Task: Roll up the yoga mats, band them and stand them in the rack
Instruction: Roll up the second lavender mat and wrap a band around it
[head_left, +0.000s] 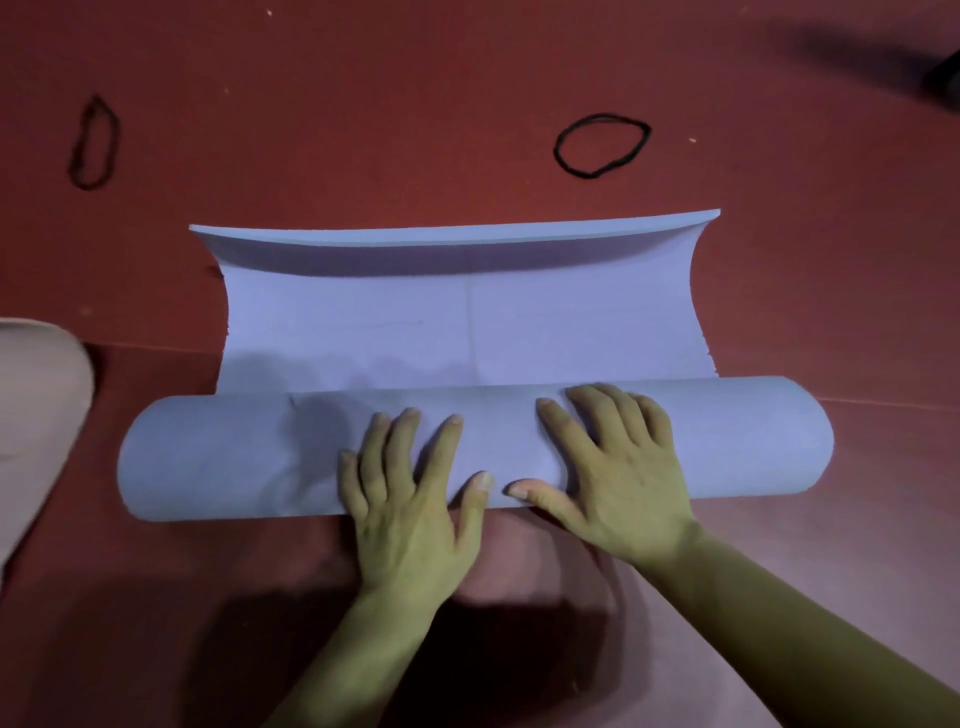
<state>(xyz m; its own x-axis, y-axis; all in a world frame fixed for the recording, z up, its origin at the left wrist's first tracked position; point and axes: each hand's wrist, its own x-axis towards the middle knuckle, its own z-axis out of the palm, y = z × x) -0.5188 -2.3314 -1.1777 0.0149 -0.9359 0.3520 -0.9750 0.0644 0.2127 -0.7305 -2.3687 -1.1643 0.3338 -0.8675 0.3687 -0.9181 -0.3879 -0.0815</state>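
Hands flat: left hand (410, 499) and right hand (618, 467), fingers spread straight, press the half-rolled lavender foam yoga mat (467, 322) on the red floor (415, 104); two black elastic bands (602, 144) lie beyond.

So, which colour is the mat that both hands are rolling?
The mat is pale lavender-blue, plain, shown in the head view.

1. The floor (415, 93) is dark red and fills the whole view; a thin seam (883, 404) crosses it from side to side.
2. A pale pinkish rounded shape (36, 415) lies at the left edge, cut by the frame; I cannot tell what it is.
3. A dark blurred object (943, 78) sits in the far right corner.
4. A small white speck (268, 11) lies on the floor.
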